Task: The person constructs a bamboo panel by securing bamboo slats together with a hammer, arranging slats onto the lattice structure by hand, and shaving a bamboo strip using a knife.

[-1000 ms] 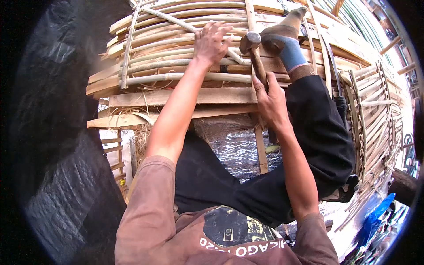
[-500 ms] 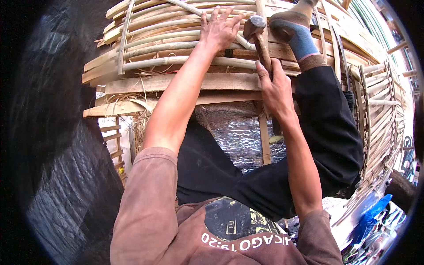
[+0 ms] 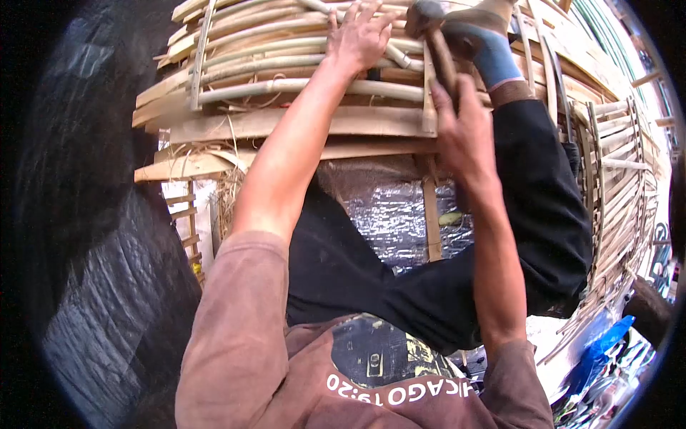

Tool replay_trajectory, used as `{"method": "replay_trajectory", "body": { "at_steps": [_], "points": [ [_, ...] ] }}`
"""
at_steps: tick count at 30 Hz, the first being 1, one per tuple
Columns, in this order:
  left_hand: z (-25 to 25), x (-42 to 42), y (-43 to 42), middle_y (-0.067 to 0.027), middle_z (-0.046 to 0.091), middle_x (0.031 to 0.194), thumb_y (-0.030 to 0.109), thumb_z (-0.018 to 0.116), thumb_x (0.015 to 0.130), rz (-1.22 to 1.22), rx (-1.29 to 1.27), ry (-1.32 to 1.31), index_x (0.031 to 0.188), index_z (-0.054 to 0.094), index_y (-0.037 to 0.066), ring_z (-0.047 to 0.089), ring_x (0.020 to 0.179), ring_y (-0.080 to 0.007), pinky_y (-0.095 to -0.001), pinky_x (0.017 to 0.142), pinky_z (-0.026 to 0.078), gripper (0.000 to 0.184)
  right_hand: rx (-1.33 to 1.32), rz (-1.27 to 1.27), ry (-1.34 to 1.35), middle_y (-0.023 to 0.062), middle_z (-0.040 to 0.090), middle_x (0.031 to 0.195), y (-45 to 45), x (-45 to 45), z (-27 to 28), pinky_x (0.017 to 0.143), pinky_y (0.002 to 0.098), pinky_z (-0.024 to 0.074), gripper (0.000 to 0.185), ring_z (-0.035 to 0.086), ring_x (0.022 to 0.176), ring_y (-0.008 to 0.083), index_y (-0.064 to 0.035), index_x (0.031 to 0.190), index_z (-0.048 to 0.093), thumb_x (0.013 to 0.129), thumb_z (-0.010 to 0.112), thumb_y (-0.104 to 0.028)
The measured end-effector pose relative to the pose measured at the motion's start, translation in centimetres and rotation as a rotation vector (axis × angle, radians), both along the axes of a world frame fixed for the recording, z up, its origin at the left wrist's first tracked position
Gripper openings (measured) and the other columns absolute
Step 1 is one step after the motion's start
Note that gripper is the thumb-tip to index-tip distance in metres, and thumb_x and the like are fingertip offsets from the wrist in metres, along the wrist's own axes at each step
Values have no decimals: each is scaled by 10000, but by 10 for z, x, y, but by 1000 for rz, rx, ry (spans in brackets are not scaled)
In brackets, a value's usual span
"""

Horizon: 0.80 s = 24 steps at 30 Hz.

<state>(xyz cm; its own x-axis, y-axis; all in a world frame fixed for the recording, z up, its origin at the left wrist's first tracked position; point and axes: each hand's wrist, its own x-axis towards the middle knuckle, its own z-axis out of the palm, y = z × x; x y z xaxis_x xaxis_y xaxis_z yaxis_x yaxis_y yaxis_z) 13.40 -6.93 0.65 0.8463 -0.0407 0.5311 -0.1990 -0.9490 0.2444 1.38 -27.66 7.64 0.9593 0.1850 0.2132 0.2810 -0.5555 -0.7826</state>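
In my right hand [image 3: 464,132] is a hammer [image 3: 443,63], its wooden handle gripped and its metal head up near the top edge of the view. Hand and hammer are slightly blurred. My left hand [image 3: 359,36] lies with fingers spread on a row of pale bamboo strips [image 3: 264,66]. A thin diagonal stick [image 3: 404,58] passes beneath that hand; whether the fingers press on it I cannot tell. Beside the hammer head, my socked foot [image 3: 489,50] rests on the slats. An upright strip [image 3: 429,93] crosses the strips just left of my right hand.
Wooden planks [image 3: 286,127] run across in front of my legs, with loose shavings [image 3: 214,154] at the left. Dark plastic sheeting [image 3: 93,250] hangs on the left. A slatted bamboo panel [image 3: 622,179] and a blue plastic bag [image 3: 604,347] are at the right.
My right hand and the hammer have moved up and to the right, away from the upright strip. My left hand stays on the bamboo strips, slightly shifted.
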Motion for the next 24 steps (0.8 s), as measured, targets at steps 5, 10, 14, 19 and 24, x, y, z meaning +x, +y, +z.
{"method": "replay_trajectory", "body": {
  "at_steps": [5,10,14,19,24],
  "points": [
    [-7,6,1,-81,482,1452,362,484,970,5,41,-35,1296,610,251,403,1360,-343,-624,1105,250,367,129,51,-211,238,620,720,0,-7,28,575,439,468,233,656,676,414,-16,1016,500,983,585,-231],
    [-7,4,-1,-74,486,1429,345,490,965,22,59,-63,1277,618,245,417,1345,-341,-634,1089,267,352,-159,-2,13,347,597,741,2,-1,-22,623,585,442,277,596,769,551,-29,1044,470,989,537,-292],
    [-3,1,0,-80,477,1435,334,476,967,4,36,1,1288,602,244,397,1362,-328,-652,1064,287,356,49,-3,-6,287,640,797,-4,1,9,640,495,482,280,644,798,480,-27,1111,515,996,546,-281],
    [-14,0,1,-14,509,1432,486,369,1021,3,-19,-55,1363,514,233,468,1331,-215,-643,1146,179,450,146,-33,-24,266,638,803,-11,-12,12,659,452,487,295,653,791,454,-13,1097,536,997,552,-290],
    [-11,-24,16,-63,709,1153,249,624,890,-489,-298,-21,1114,717,164,663,1064,-207,-479,1161,254,257,204,-124,181,237,639,806,-30,-17,-18,700,425,484,335,648,757,359,9,1079,545,1001,547,-316]
  ]
}}
